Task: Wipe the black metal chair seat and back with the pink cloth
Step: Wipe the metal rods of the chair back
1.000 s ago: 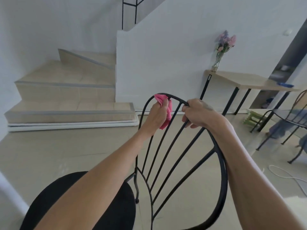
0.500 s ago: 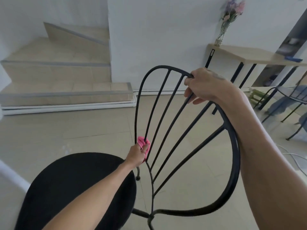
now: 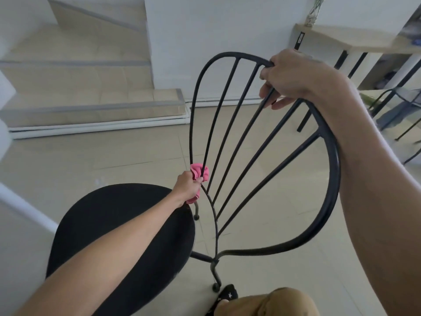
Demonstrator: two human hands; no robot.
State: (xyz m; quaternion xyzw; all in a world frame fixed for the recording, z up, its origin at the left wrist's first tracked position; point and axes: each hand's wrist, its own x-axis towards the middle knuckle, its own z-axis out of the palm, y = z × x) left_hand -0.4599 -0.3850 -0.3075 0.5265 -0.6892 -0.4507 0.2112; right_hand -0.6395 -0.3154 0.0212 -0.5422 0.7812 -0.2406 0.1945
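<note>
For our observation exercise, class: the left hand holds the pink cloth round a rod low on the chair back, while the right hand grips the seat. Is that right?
No. In the head view the right hand grips the top of the chair back, not the seat. The rest stands: the left hand holds the pink cloth low on that back.

White walls (image 3: pixel 205 30). Beige tiled floor (image 3: pixel 114 156), evenly lit. Tiled stairs (image 3: pixel 79 71) at left, steps edged grey. Upper right: pale wooden table (image 3: pixel 355 39) on black legs, vase (image 3: pixel 313 12) on top; spare chair (image 3: pixel 396 103) nearby.
</note>
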